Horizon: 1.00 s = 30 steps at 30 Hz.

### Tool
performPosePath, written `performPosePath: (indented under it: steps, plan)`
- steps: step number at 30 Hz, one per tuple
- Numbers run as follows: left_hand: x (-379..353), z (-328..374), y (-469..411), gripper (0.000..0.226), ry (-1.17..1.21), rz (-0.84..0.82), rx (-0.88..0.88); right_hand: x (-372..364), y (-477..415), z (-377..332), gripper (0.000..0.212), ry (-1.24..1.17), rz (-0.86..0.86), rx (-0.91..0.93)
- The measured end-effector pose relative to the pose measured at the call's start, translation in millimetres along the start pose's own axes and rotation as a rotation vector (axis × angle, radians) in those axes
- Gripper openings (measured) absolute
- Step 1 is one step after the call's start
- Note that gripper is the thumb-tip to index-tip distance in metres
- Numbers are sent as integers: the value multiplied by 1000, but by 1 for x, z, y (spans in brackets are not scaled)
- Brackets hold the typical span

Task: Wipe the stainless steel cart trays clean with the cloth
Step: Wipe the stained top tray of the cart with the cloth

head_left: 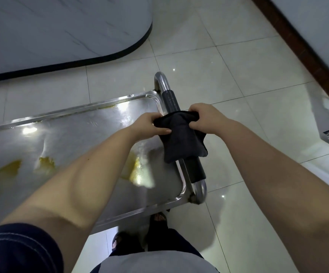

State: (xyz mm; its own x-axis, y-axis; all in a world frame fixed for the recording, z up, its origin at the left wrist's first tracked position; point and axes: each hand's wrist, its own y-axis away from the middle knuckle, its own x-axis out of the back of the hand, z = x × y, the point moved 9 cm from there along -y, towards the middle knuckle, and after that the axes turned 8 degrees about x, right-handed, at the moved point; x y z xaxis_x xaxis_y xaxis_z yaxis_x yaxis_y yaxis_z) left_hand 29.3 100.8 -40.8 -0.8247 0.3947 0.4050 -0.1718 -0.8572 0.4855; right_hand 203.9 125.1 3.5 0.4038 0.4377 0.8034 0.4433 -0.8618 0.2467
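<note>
Both hands were close together in the middle of the frame. The left hand point(151, 125) and right hand point(205, 119) each gripped the cloth point(181, 138) over the handle point(171, 103). The tray point(71, 134) at left had yellow spots point(10, 167), so wiping looked barely begun.

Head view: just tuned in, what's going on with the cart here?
A person grips a black cloth with both hands. The left hand and right hand bunch its top edge, and the rest hangs down in front of the cart handle. The stainless steel tray beside it carries yellow stains, so wiping there is not yet done.
</note>
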Motion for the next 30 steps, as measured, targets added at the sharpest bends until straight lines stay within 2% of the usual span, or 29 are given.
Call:
performPosePath:
  steps: [8,13,18,23,26,30]
  plan:
    - [46,39,75,23,-233,353,-285,32,47,-72,20,298,327,220]
    - [74,60,153,25,-446,580,-498,35,81,-139,21,542,431,295]
    - [88,31,214,5,-582,676,-439,-2,118,-190,34,569,452,336]
    - [70,-23,269,7,-647,760,-521,-66,141,-206,33,497,386,321]
    - [49,-62,273,8,-728,648,-446,-112,152,-197,35,435,277,290]
    - [11,-101,267,20,-559,294,-389,-142,163,-174,33,321,74,258]
